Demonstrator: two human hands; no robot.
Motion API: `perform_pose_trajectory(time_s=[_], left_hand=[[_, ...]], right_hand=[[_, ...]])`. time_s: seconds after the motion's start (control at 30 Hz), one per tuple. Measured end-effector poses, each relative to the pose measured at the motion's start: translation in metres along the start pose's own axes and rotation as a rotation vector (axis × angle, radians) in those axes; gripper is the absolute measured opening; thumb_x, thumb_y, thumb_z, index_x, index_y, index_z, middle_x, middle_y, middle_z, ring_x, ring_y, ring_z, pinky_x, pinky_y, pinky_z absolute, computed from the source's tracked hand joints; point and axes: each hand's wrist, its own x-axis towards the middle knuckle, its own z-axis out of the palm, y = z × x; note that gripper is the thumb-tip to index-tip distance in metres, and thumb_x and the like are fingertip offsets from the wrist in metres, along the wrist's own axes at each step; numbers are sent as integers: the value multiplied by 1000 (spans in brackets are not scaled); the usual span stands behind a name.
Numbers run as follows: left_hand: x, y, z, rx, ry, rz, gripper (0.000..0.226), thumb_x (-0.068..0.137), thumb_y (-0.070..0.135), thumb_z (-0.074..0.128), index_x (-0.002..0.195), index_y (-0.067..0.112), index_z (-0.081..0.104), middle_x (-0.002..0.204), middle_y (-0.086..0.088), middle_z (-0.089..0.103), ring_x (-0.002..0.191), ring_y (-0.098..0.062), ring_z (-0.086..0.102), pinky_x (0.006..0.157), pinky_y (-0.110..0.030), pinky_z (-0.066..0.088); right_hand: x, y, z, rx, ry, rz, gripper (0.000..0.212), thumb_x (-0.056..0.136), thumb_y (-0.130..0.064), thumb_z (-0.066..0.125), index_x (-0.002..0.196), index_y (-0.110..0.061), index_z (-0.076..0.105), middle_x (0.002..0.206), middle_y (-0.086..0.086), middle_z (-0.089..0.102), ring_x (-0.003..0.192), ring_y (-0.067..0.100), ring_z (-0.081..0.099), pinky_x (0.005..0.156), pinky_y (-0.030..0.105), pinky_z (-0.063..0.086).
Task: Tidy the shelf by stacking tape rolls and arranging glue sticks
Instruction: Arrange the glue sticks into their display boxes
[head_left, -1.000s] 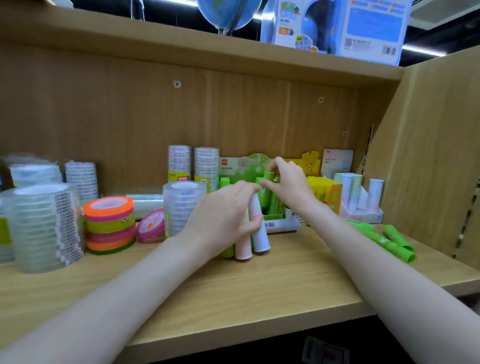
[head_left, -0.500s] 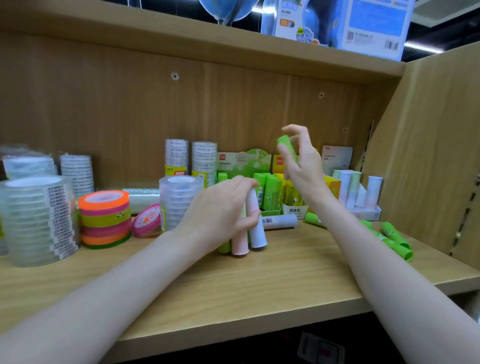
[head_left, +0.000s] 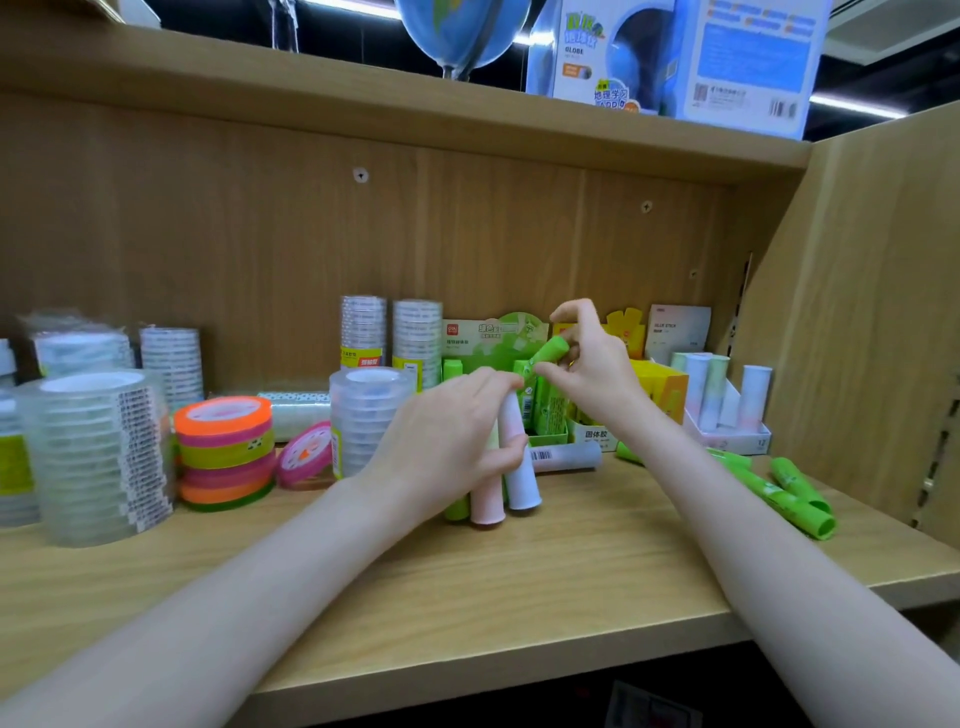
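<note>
Now left hand grips upright glue sticks mid-shelf; right hand pinches green stick above.

Above my shelf, the blue globe box reads "GLOBE" with "地理学习" and "APP" lower down. Behind the glue sticks, the green display card shows "绿色". Right of that card, the white card says "GLUE STICK". Below the green card, the small white box reads "固体胶". Other print is too blurred for me to read.
</note>
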Motion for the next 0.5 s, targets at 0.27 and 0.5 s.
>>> perform_pose_trajectory(time_s=[0.27,0.5], left_hand=[[0,1,-1,6,2,-1,52,75,46,39,110,14,60,95,0,66,83,-21,65,55,-34,53],[-1,2,-2,11,-3,-2,50,74,46,39,107,14,60,92,1,66,80,-21,66,52,-32,51]], right_hand=[[-3,0,8,-401,-41,-125,27,92,-24,55,108,-7,41,73,-5,37,89,22,40,67,34,35],[-4,7,21,-576,-63,-115,28,87,-32,61,102,-9,56,103,7,53,105,28,40,82,38,38]])
